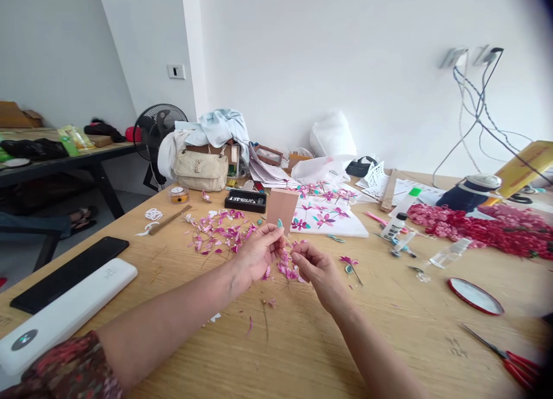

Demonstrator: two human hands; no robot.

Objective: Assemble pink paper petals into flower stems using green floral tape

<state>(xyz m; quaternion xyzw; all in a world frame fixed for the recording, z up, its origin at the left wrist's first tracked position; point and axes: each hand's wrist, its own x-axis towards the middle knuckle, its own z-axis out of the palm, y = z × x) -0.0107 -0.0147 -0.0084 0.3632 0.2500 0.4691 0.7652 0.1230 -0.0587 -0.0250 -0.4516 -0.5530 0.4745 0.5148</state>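
Wooden table point(216, 364): loose dried stem point(266, 324) lies nearest, could be snagged by forearm. Teal leaf point(280, 223) held above table, pinched by left hand point(261, 254); creasing possible if squeezed hard. Right hand point(319, 272) curled close beside, fingertips drawn together; whether anything is gripped cannot be told. Pink petals point(222, 229) could be scattered by draught, should fan point(162, 125) beyond be running.
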